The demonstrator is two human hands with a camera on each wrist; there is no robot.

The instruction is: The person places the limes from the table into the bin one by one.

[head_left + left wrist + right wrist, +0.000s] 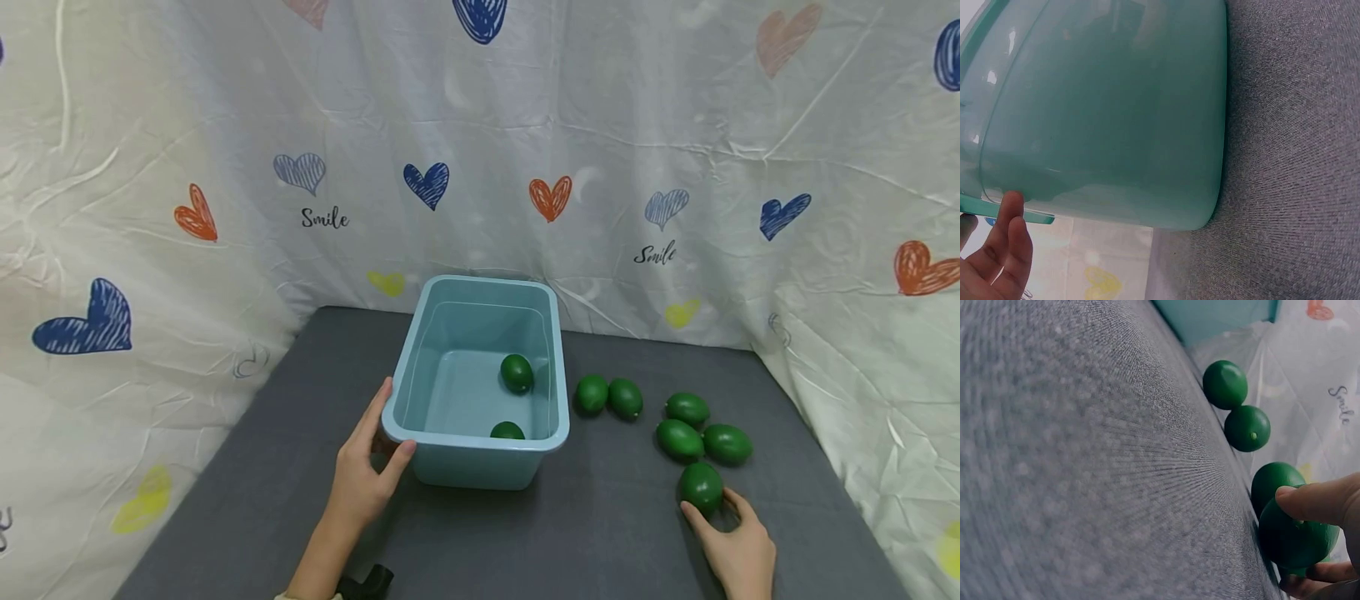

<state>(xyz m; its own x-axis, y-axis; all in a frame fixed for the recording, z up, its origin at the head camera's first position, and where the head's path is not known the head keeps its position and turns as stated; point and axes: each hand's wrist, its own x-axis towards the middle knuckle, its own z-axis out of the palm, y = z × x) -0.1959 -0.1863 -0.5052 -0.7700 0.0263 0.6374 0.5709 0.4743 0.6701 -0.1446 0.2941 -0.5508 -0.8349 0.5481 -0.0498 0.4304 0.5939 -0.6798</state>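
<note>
A light blue plastic bin sits on the grey table, with one lime at the right of its floor and another lime partly hidden by the front wall. My left hand holds the bin's front left corner by the rim, thumb at the front and fingers along the left side. To the right, my right hand pinches a smooth dark green lime between thumb and fingers. In the right wrist view the thumb lies across the top of that lime.
Just beyond the held lime are several limes in a cluster, including one lime on the right. Two more, one being this lime, stand beside the bin's right wall. A white curtain with printed hearts hangs behind the table.
</note>
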